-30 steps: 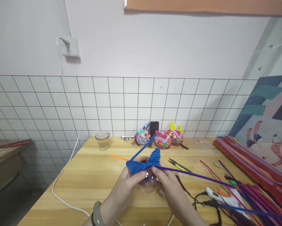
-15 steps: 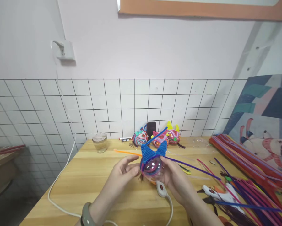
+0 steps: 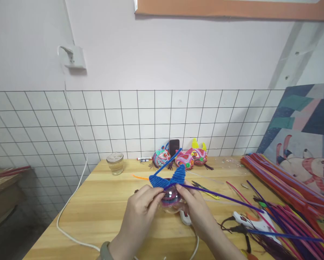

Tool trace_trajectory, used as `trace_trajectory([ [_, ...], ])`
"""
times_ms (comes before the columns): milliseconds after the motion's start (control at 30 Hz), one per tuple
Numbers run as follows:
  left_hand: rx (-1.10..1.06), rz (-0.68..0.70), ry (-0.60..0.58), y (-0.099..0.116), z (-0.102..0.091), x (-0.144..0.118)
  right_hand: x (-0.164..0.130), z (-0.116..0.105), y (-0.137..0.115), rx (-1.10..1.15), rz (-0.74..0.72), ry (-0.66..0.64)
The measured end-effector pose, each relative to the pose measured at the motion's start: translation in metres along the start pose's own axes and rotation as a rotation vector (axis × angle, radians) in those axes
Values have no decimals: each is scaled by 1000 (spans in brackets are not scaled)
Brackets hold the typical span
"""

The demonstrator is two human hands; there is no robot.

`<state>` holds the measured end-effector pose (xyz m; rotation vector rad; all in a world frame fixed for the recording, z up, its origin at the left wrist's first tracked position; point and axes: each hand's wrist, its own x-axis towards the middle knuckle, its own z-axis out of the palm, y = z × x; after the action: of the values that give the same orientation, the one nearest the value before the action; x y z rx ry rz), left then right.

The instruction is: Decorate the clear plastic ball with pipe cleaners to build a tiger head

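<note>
Two hands: the left hand (image 3: 141,209) and right hand (image 3: 196,209) are both gripping the clear ball (image 3: 170,199) over the surface (image 3: 110,213).
Progress: blue ears (image 3: 167,178) are already sitting on the ball; body looking mostly bare.
Pointing: ears are spreading left-right, tips upward.
Loose end: purple stem (image 3: 221,198) is trailing right of the ball.

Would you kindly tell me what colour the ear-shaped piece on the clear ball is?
Bright blue: the pipe-cleaner ears show best in the head view.
</note>
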<state>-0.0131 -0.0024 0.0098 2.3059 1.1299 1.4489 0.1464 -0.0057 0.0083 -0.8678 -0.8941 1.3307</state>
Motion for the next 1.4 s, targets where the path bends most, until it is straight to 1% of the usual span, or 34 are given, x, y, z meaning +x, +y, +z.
trace_trajectory([
  [167, 185, 115, -50, 0, 0, -1, -3, 0, 5, -72, -48, -41],
  [300, 429, 296, -34, -2, 2, -4, -3, 0, 7, -80, -63, -49],
  [367, 514, 363, -22, -4, 4, -5, -2, 1, 6, -57, -49, -25],
  [400, 512, 365, -24, -4, 4, -5, -2, 1, 5, -35, -31, -1],
  [467, 436, 326, -57, -2, 4, -5, -1, 0, 2, 11, 11, 49],
  [500, 385, 299, -86, -1, 3, -5, 1, -1, 0, 29, 28, 66],
  [567, 329, 263, -181, 1, 2, -4, 4, -6, -4, 55, 39, 86],
  [633, 342, 258, -293, 1, 3, -4, 7, -13, -9, 79, 28, 100],
  [700, 410, 249, -389, -1, 5, -4, 10, -18, -14, 111, 14, 115],
  [767, 470, 201, -442, -6, 6, -3, 11, -21, -17, 132, 7, 121],
  [800, 474, 170, -450, -8, 6, -2, 11, -21, -18, 137, 6, 120],
  [833, 453, 141, -437, -9, 5, -1, 11, -21, -19, 139, 6, 117],
  [867, 415, 109, -399, -10, 4, 0, 10, -20, -19, 140, 7, 111],
  [967, 235, -13, -245, -8, -3, 4, 7, -16, -17, 134, -3, 94],
  [1000, 177, -40, -216, -7, -5, 5, 6, -15, -16, 121, -7, 91],
  [1033, 145, -40, -181, -5, -7, 5, 5, -14, -14, 106, -9, 88],
  [1100, 138, 52, -104, -1, -8, 4, 3, -10, -10, 69, -11, 75],
  [1200, 249, 246, 13, 1, -5, 0, -1, -3, -3, 18, -32, 32],
  [1300, 378, 332, 54, 0, -1, -5, -7, 4, 2, -130, -155, -32],
  [1400, 523, 435, 45, 1, -2, -6, -12, 8, 6, -375, -291, -7],
])
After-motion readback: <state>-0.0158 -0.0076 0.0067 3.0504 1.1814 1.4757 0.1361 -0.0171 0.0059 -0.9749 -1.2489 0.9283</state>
